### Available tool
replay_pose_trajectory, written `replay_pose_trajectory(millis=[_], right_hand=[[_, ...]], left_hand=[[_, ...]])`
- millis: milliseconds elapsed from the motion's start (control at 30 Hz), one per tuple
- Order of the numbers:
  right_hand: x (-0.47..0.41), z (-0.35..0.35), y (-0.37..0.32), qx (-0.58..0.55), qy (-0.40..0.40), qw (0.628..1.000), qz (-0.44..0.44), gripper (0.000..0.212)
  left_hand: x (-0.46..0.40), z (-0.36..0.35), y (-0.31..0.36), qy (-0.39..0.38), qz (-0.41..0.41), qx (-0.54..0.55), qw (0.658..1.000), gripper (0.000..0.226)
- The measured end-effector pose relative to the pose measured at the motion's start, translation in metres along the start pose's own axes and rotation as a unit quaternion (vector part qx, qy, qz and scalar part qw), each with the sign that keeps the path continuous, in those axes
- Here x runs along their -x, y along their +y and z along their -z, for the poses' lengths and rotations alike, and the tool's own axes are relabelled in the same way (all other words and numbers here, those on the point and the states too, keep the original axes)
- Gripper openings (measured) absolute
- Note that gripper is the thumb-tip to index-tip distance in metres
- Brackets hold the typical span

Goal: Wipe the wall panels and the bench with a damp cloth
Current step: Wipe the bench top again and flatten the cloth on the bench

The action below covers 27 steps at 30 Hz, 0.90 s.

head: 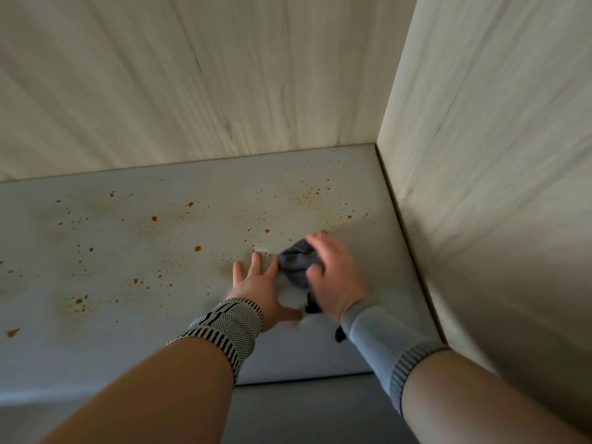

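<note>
1. Table (160, 341): grey flat bench top, set into a corner; speckled with orange-brown spots (197, 248) across its left and middle parts and toward its back edge. The strip near its right edge looks cleaner, as far as can be told.
2. Wall panels: pale, wood-grained; back panel (192, 75) meets the table's back edge, side panel (496, 155) meets its right edge. Fine dark cracks show in the back panel.
3. Cloth (296, 262): dark grey, bunched into a wad, lying on the table right of centre, nearer the right edge than the left.
4. Right hand (333, 277): grip closed on the cloth, fingers curled over the wad, pressing it to the table. Grey-blue cuff at the wrist.
5. Left hand (259, 285): grip open, fingers spread flat on the table just beside the cloth, apparently bracing. Striped cuff at the wrist.
6. Step in hand, judged: wiping the table, right-hand portion.
7. Next move, judged: carry the cloth leftward over the spotted area with firm pressure; the larger spots may need repeated passes. Whether the panels are done cannot be told.
</note>
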State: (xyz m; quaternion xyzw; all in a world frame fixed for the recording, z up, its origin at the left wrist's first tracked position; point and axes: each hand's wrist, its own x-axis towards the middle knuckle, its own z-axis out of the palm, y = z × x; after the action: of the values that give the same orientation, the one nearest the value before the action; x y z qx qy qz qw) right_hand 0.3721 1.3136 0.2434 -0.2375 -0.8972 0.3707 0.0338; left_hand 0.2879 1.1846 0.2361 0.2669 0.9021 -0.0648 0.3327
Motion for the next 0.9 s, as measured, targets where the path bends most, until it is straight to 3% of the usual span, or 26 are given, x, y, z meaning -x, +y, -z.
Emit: replay_pose_trajectory(millis=[67,100,200,267,400,467,600,733,833,900], right_hand=[[-0.011,0.020,0.017,0.016,0.100,0.992,-0.080,0.049],[-0.014,0.028,0.027,0.063,0.111,0.985,-0.113,0.050],[-0.012,0.023,0.059,0.174,0.075,0.970,-0.150,0.051],[-0.009,0.011,0.069,0.196,0.087,0.965,-0.151,0.050],[-0.011,0.000,0.073,0.196,0.146,0.958,-0.148,0.051],[-0.012,-0.003,0.075,0.190,0.165,0.956,-0.148,0.051],[-0.010,-0.004,0.078,0.181,0.162,0.959,-0.143,0.052],[-0.011,-0.004,0.078,0.191,0.173,0.957,-0.137,0.067],[-0.011,-0.007,0.077,0.203,0.190,0.952,-0.126,0.065],[-0.013,-0.008,0.077,0.208,0.188,0.951,-0.129,0.065]], left_hand=[[0.001,0.000,-0.001,-0.012,0.013,0.004,1.000,0.125],[0.001,0.002,-0.001,-0.013,0.015,0.005,1.000,0.125],[-0.002,0.002,-0.001,-0.030,0.014,0.010,0.999,0.124],[0.002,0.004,0.002,-0.025,0.027,0.047,0.998,0.110],[0.019,0.007,0.022,0.160,0.046,0.165,0.972,0.064],[0.024,0.007,0.048,0.184,-0.014,0.147,0.972,0.064],[0.005,0.003,0.081,0.118,-0.060,0.071,0.989,0.078],[-0.027,0.029,0.066,0.148,-0.032,0.005,0.988,0.070],[-0.037,0.046,0.044,0.184,0.039,0.019,0.982,0.064],[-0.031,0.044,0.045,0.180,0.029,0.064,0.981,0.058]])
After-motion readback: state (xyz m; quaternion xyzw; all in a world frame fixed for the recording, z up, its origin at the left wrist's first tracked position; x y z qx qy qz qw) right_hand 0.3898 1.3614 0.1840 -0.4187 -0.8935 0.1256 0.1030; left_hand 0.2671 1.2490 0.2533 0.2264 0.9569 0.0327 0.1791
